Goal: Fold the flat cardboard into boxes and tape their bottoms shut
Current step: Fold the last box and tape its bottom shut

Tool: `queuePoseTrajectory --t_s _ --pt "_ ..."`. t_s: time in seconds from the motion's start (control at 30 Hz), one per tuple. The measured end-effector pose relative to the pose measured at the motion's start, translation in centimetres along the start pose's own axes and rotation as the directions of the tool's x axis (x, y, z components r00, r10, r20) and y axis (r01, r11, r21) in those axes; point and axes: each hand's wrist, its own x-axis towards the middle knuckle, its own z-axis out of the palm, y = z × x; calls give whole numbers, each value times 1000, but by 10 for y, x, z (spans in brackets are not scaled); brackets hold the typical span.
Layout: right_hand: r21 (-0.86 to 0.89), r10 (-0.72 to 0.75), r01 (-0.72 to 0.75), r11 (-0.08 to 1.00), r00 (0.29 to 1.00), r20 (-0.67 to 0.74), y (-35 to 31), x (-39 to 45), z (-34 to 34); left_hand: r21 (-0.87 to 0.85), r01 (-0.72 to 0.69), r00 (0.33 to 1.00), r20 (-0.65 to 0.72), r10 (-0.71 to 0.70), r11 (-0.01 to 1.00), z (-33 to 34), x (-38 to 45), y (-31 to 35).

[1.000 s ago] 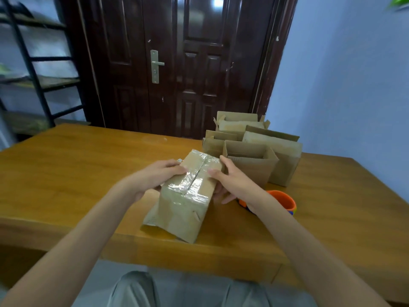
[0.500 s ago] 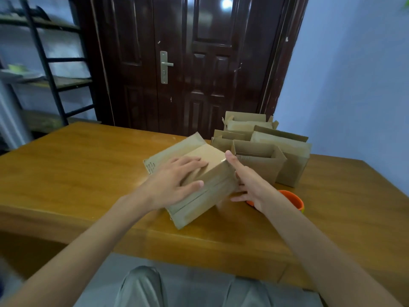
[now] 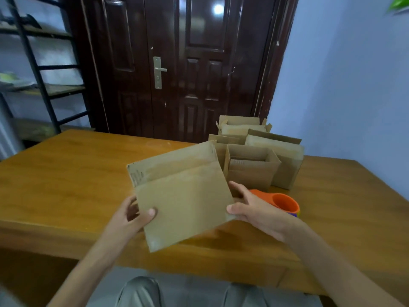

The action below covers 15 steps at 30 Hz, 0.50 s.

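Two hands: both grip one cardboard box (image 3: 183, 202), held up over the near part of the wooden table (image 3: 66, 173).
Left hand (image 3: 130, 220): thumb on the box's front face, fingers curled behind its left edge, pinching it.
Right hand (image 3: 254, 209): thumb on the lower right corner, fingers wrapped behind the right edge.
Box: broad face towards the person, tilted, one flap standing up along the top.
Folded boxes (image 3: 254, 160): several, open tops, clustered at the table's far right, just behind the held box.
Tape dispenser (image 3: 283, 203): orange, on the table beside the right hand.
Background: dark door (image 3: 177, 63), metal shelf (image 3: 39, 74) at left.
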Motion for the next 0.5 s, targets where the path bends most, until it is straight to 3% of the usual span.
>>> queuePoseTrajectory --t_s 0.13,0.27,0.33,0.43,0.5 --pt "-237 -73 71 969 997 0 -5 3 6 114 -130 978 177 109 985 -6 26 11" --pt "-426 -193 117 897 971 -141 -12 19 19 292 -262 951 241 194 920 -13 71 14" --pt "-540 -286 99 836 918 -274 -13 22 16 321 -262 953 233 193 910 -20 90 18" --pt "-792 -542 14 610 737 -404 -26 19 -13 323 -196 964 238 121 926 -41 116 12" --pt "-903 -605 -98 419 711 -358 -37 21 -38 326 -148 967 247 67 934 -49 127 5"
